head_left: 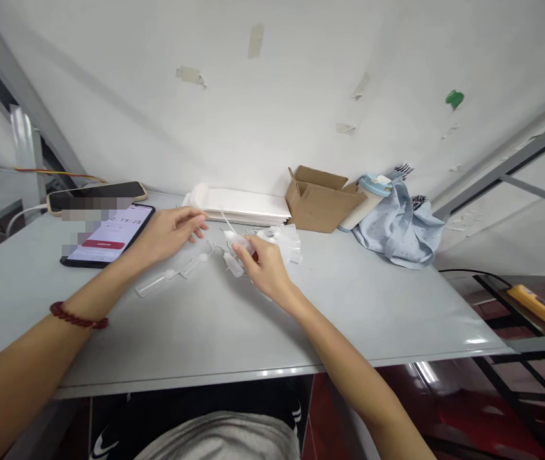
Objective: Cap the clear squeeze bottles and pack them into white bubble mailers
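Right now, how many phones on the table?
2: a lit phone showing a timer, beside the left forearm, and a dark-screened phone in a pale case just behind the first. No others visible.

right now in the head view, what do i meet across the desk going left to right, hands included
Phone with a timer → left hand → right hand, holding a translucent plastic piece → open cardboard box → blue-lidded cup → light-blue cloth bag

On surface (195, 338): phone (114, 236), left, before second phone (123, 190); plastic pieces (294, 243), centre, before stack (253, 204); box (320, 211), right of stack; cup (368, 199), then bag (397, 230), farther right.
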`<state>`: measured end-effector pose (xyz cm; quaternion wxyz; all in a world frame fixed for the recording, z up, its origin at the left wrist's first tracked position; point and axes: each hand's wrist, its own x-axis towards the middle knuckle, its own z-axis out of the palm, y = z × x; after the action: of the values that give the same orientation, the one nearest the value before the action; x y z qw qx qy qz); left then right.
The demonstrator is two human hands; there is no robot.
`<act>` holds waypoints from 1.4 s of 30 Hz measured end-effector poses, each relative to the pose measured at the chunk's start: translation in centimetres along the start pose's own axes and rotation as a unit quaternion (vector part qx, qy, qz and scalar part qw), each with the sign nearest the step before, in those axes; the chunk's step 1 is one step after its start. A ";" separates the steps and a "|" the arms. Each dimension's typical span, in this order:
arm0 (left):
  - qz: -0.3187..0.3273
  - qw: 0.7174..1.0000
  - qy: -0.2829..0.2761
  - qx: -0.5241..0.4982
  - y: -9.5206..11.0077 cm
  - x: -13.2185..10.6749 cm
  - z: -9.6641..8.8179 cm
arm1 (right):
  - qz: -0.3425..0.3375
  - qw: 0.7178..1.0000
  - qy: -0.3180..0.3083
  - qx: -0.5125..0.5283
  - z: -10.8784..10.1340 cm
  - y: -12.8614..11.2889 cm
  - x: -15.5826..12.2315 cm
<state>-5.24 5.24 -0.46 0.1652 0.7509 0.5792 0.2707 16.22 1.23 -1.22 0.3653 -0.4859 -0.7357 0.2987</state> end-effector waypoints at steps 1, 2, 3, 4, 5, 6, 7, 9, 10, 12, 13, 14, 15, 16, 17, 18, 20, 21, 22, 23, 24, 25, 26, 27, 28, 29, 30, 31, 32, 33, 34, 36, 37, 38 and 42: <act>-0.010 0.999 0.016 0.044 -1.0 0.5 -0.2 | -0.026 0.994 0.033 -0.104 0.1 0.2 0.0; -0.018 0.997 0.028 0.073 -2.0 0.8 -0.3 | -0.036 0.979 0.053 -0.194 0.2 0.3 0.1; -0.022 0.995 0.030 0.098 -2.8 1.2 -0.3 | -0.033 0.962 0.062 -0.265 0.3 0.5 0.1; -0.020 0.993 0.027 0.116 -3.6 1.4 -0.2 | -0.024 0.946 0.065 -0.317 0.3 0.7 0.1; -0.015 0.991 0.020 0.130 -4.2 1.5 -0.1 | -0.014 0.933 0.066 -0.354 0.4 0.8 0.1; -0.008 0.990 0.012 0.142 -4.7 1.6 0.1 | -0.006 0.922 0.069 -0.380 0.4 1.0 0.1; 0.001 0.988 0.001 0.152 -5.0 1.6 0.3 | -0.003 0.915 0.076 -0.397 0.5 1.1 0.1; 0.018 0.985 -0.018 0.170 -5.5 1.7 0.8 | -0.013 0.904 0.102 -0.415 0.6 1.3 0.0; 0.023 0.983 -0.026 0.178 -5.6 1.7 1.0 | -0.025 0.901 0.116 -0.418 0.8 1.3 0.0; 0.029 0.981 -0.037 0.190 -5.8 1.9 1.3 | -0.073 0.900 0.127 -0.410 1.1 1.1 -0.3; 0.031 0.980 -0.040 0.195 -5.8 2.0 1.3 | -0.109 0.904 0.117 -0.398 1.3 0.9 -0.4; 0.031 0.979 -0.042 0.198 -5.9 2.1 1.4 | -0.152 0.907 0.095 -0.381 1.6 0.7 -0.7; 0.032 0.978 -0.043 0.201 -5.9 2.2 1.4 | -0.200 0.909 0.063 -0.361 1.9 0.5 -0.9; 0.031 0.978 -0.044 0.203 -5.8 2.2 1.4 | -0.245 0.909 0.023 -0.337 2.3 0.3 -1.2; 0.028 0.977 -0.043 0.205 -5.8 2.2 1.4 | -0.280 0.906 -0.013 -0.316 2.7 0.1 -1.4; 0.024 0.977 -0.042 0.206 -5.8 2.2 1.4 | -0.302 0.903 -0.045 -0.301 3.1 0.0 -1.7; 0.015 0.978 -0.037 0.207 -5.6 2.2 1.4 | -0.318 0.899 -0.093 -0.287 3.9 -0.2 -2.0; 0.009 0.978 -0.032 0.206 -5.5 2.1 1.3 | -0.318 0.897 -0.111 -0.286 4.3 -0.2 -2.1; 0.004 0.978 -0.026 0.205 -5.4 2.1 1.2 | -0.315 0.895 -0.127 -0.288 4.6 -0.2 -2.2; -0.001 0.979 -0.020 0.203 -5.3 2.1 1.1 | -0.310 0.894 -0.140 -0.292 4.9 -0.2 -2.2; -0.007 0.979 -0.012 0.201 -5.3 2.1 0.9 | -0.305 0.892 -0.151 -0.297 5.1 -0.1 -2.1; -0.013 0.980 -0.004 0.201 -5.3 2.1 0.8 | -0.301 0.891 -0.160 -0.301 5.3 -0.1 -2.1; -0.019 0.979 0.005 0.201 -5.3 2.1 0.6 | -0.297 0.890 -0.167 -0.304 5.4 -0.1 -2.0; -0.026 0.979 0.012 0.201 -5.4 2.1 0.5 | -0.295 0.889 -0.171 -0.305 5.5 0.0 -1.9; -0.033 0.978 0.019 0.203 -5.5 2.2 0.4 | -0.294 0.889 -0.174 -0.305 5.6 0.0 -1.8; -0.039 0.978 0.023 0.204 -5.7 2.2 0.4 | -0.293 0.889 -0.175 -0.304 5.7 0.1 -1.7; -0.043 0.977 0.025 0.205 -5.9 2.3 0.4 | -0.291 0.890 -0.176 -0.303 5.7 0.1 -1.6; -0.044 0.977 0.024 0.206 -6.0 2.3 0.4 | -0.289 0.891 -0.176 -0.303 5.7 0.2 -1.6; -0.043 0.977 0.021 0.206 -6.2 2.4 0.4 | -0.287 0.892 -0.176 -0.302 5.7 0.2 -1.5; -0.040 0.978 0.017 0.205 -6.3 2.4 0.5 | -0.286 0.892 -0.176 -0.301 5.7 0.3 -1.5; -0.035 0.978 0.010 0.204 -6.3 2.4 0.6 | -0.285 0.893 -0.176 -0.300 5.7 0.3 -1.5; -0.022 0.980 -0.003 0.200 -6.4 2.3 0.8 | -0.284 0.895 -0.177 -0.297 5.7 0.3 -1.5; -0.016 0.980 -0.008 0.198 -6.3 2.3 0.8 | -0.282 0.896 -0.176 -0.296 5.6 0.3 -1.5; -0.012 0.981 -0.011 0.195 -6.3 2.3 0.9 | -0.279 0.897 -0.175 -0.295 5.6 0.3 -1.5; -0.007 0.982 -0.008 0.189 -6.2 2.4 0.9 | -0.280 0.900 -0.168 -0.288 5.4 0.4 -1.5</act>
<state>-9.13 9.27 -4.18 0.0268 0.7668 0.6238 0.1491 12.37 -0.48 -4.87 0.1495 -0.2860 -0.9458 0.0363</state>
